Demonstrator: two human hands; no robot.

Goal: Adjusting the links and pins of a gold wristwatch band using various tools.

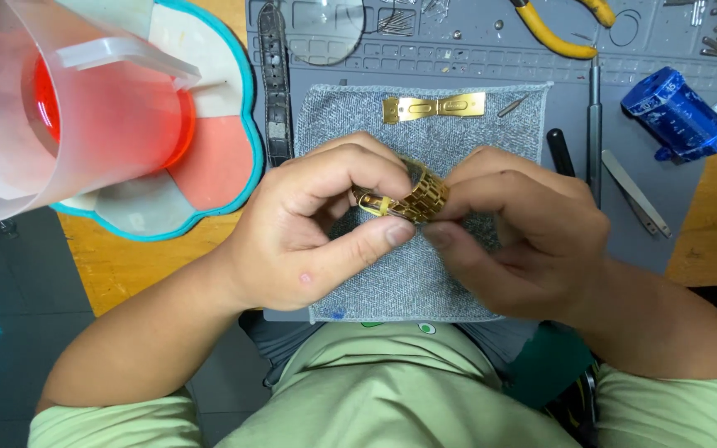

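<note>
Both hands work a gold link watch bracelet over the grey cloth.

The left hand (313,228) and the right hand (516,228) meet above the middle of the grey cloth (425,274), each pinching one end of the gold link bracelet (408,199); the fingers of both are closed tight on it, left thumb pressed under the links, so it hangs just off the cloth rather than lying on it. The step in hand looks like close fitting or adjusting work on the links. Any next move would call for a steady grip on the small, slippery metal. At the far edge of the cloth lies a gold clasp piece (433,107). Beyond the cloth's far right corner are yellow-handled pliers (553,33); right of the cloth, tweezers (636,195) and a blue tool (678,116); left of it, a dark watch strap (275,83).
</note>
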